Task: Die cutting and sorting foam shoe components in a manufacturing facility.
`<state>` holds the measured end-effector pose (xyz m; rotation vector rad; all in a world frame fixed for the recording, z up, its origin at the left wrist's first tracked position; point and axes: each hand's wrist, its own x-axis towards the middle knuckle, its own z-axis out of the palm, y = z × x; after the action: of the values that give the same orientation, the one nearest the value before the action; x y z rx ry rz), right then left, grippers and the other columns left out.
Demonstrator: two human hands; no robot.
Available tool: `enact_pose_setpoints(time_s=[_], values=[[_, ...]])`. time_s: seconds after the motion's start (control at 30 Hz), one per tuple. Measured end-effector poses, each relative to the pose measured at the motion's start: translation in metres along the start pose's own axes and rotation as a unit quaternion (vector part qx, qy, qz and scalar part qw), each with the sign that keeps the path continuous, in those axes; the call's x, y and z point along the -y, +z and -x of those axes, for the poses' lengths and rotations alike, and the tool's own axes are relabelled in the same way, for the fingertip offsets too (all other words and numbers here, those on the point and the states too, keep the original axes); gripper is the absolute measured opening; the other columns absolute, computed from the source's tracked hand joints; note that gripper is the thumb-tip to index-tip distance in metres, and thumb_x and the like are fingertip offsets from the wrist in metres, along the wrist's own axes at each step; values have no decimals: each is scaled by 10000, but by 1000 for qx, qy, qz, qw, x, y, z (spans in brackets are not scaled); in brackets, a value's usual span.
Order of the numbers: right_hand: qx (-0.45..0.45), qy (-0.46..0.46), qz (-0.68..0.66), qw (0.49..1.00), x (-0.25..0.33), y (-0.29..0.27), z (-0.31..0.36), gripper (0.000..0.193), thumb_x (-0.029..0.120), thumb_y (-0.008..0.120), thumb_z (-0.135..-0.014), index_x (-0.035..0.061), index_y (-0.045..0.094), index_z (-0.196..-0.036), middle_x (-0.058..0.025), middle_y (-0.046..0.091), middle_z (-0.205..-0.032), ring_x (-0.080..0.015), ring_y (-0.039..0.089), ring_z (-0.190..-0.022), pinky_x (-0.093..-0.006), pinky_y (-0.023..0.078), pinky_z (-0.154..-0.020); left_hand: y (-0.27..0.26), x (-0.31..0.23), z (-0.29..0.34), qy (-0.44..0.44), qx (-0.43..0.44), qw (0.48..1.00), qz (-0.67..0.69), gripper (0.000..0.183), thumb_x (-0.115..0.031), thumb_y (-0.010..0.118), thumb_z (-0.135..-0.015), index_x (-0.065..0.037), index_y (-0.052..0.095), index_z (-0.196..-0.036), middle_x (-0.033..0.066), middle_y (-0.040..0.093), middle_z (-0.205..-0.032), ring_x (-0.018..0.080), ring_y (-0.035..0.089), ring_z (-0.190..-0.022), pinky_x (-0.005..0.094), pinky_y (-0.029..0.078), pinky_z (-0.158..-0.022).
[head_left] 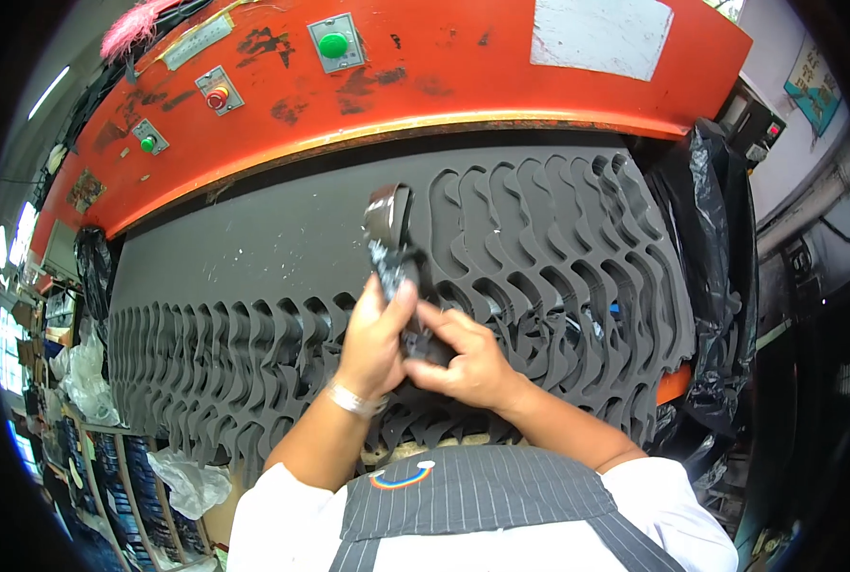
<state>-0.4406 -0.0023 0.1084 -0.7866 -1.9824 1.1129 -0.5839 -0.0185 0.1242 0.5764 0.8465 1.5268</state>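
Over a dark grey foam sheet (282,229), a dark, shiny metal cutting die (387,217) is held lengthwise, its far end a curved steel band. My left hand (375,338) is closed around its left side, thumb on top. From the right, my right hand (468,362) grips the near end, fingers curled round it. Dark matter fills the near part of the die between my hands; whether it is foam cannot be made out. Rows of sole-shaped cutouts run along the sheet's near side and its far right.
An orange-red machine beam (463,86) spans the far side, with green buttons (333,45) and a red knob (217,98). Black plastic (716,286) hangs at the right edge. Clear plastic bags (86,372) and a rack (124,486) stand at the left.
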Motion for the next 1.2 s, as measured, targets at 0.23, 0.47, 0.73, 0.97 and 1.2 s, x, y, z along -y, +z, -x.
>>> enact_pose_setpoints(time_s=[0.23, 0.47, 0.73, 0.97, 1.2], values=[[221, 62, -42, 972, 14, -2, -23, 340, 295, 696, -711, 26, 650, -913, -122, 598, -633, -239, 583, -559, -337, 463, -555, -72, -121, -2, -58, 153, 680, -715, 419, -86, 794, -678, -46, 602, -1048, 181, 681, -919, 280, 684, -837, 345, 517, -755], [86, 285, 304, 905, -15, 20, -144, 535, 398, 550, -789, -6, 608, -1135, -224, 649, -1054, -358, 618, -1015, -437, 481, -890, -111, -118, -82, 12, -60, 925, -376, 304, -111, 667, -746, 22, 604, -1012, 50, 637, -837, 127, 589, -711, 272, 488, -676], [-62, 79, 222, 970, -73, 20, -93, 766, 270, 817, -658, 2, 459, -1281, -198, 590, -1059, -353, 551, -1004, -424, 451, -881, -112, -36, -125, -24, 115, 885, -450, 593, -205, 545, -744, 20, 526, -1292, 118, 544, -1282, 225, 428, -1211, 319, 264, -1056], [-100, -21, 205, 974, -90, 15, -97, 562, 223, 812, -645, 46, 601, -1135, -124, 596, -918, -281, 568, -883, -356, 486, -763, -108, -41, -127, -61, 164, 847, -502, 701, -274, 505, -704, 37, 476, -1332, 143, 346, -1481, 263, 154, -1420, 362, -60, -1123], [-107, -70, 263, 956, -88, 18, -99, 552, 256, 814, -640, 54, 617, -1114, -108, 608, -919, -261, 591, -809, -353, 501, -723, -112, -39, -121, -2, 159, 793, -588, 655, -315, 558, -740, -3, 497, -1312, 125, 484, -1373, 229, 298, -1365, 478, -140, -1093]])
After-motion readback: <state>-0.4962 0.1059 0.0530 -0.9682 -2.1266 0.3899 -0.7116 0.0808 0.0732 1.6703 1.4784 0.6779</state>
